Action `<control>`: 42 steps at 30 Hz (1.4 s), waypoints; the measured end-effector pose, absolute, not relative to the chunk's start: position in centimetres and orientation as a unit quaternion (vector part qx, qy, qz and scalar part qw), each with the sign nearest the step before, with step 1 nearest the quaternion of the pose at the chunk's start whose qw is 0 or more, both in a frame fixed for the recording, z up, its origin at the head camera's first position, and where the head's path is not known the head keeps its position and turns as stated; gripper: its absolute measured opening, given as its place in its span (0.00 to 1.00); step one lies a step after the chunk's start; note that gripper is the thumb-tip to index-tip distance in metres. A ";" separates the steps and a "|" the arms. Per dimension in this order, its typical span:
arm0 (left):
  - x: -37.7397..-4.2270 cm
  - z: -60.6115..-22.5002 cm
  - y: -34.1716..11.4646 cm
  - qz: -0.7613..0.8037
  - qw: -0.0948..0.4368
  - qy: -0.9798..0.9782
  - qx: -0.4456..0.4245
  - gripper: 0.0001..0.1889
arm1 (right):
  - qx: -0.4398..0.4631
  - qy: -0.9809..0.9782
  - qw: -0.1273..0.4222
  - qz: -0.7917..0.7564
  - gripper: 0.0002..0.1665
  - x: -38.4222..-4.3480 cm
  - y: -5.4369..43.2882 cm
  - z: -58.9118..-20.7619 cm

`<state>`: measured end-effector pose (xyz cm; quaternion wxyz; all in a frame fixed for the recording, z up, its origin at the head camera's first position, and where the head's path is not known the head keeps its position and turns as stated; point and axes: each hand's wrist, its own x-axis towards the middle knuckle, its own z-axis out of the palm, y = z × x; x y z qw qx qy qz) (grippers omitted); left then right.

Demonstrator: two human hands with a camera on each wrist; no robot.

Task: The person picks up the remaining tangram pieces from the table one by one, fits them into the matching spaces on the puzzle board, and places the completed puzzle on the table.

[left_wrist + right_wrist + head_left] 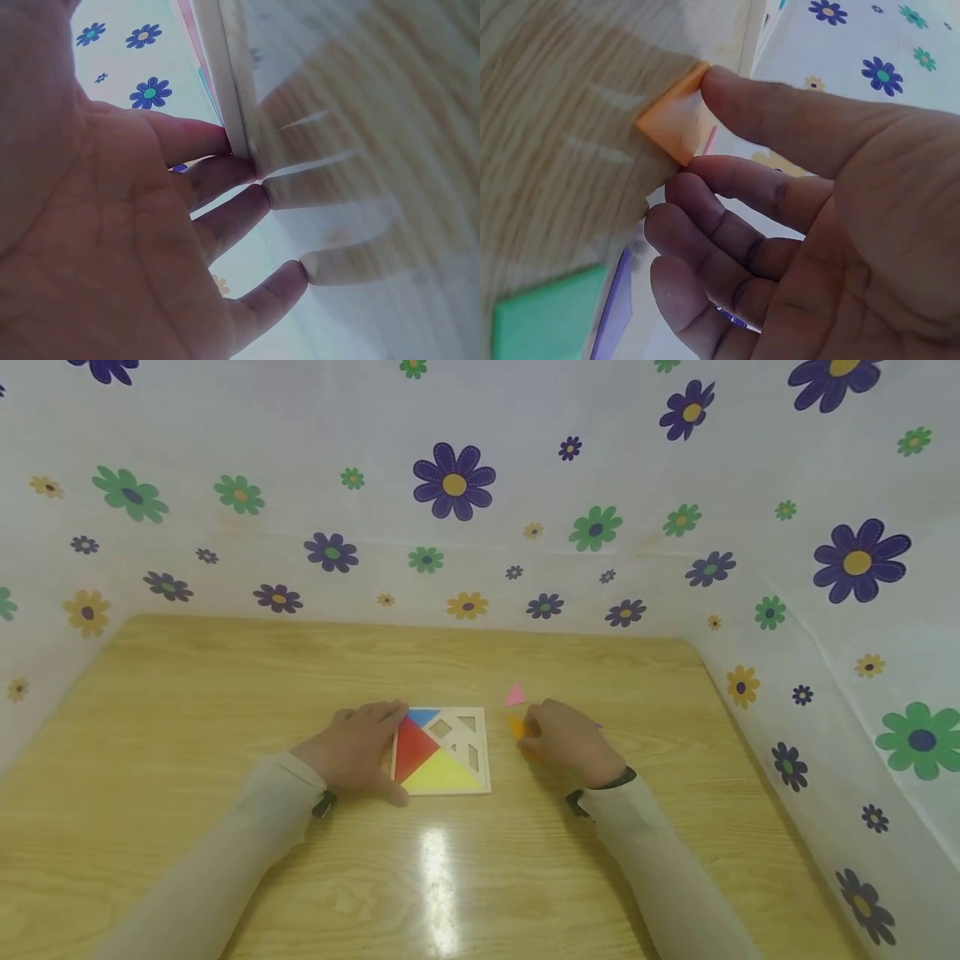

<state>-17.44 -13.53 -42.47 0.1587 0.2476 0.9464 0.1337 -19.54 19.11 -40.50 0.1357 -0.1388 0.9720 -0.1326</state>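
Note:
A square tangram board point(487, 752) lies on the table, with red point(414, 750), yellow point(444, 775) and blue triangles point(422, 717) set in it and several bare recesses at its right. My left hand point(356, 747) rests along the board's left side, its fairly straight fingers at the edge and on the tabletop, its thumb by the near left corner. To the right of the board, my right hand point(566, 739) pinches an orange tangram piece point(676, 112) at two corners, between thumb and index finger, close over the table. The other right fingers curl loosely below.
Beyond the right hand lies a pink triangle point(516, 697). A green piece point(547, 319) and a purple piece point(615, 307) lie near the right hand, mostly hidden by it in the head view. Flowered white cloth point(510, 527) borders the wooden table point(225, 677) at back and sides.

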 end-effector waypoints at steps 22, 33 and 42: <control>-17.6 -42.6 -13.6 0.132 0.155 0.946 0.251 0.67 | -0.149 0.972 0.132 -0.123 0.10 -19.2 18.8 -40.3; -17.6 -43.0 -13.7 0.134 0.152 0.946 0.254 0.67 | -0.149 0.959 0.158 -0.184 0.09 -19.5 19.2 -40.8; -17.5 -42.8 -13.7 0.133 0.153 0.946 0.253 0.68 | -0.149 0.957 0.163 -0.189 0.10 -19.3 19.1 -40.6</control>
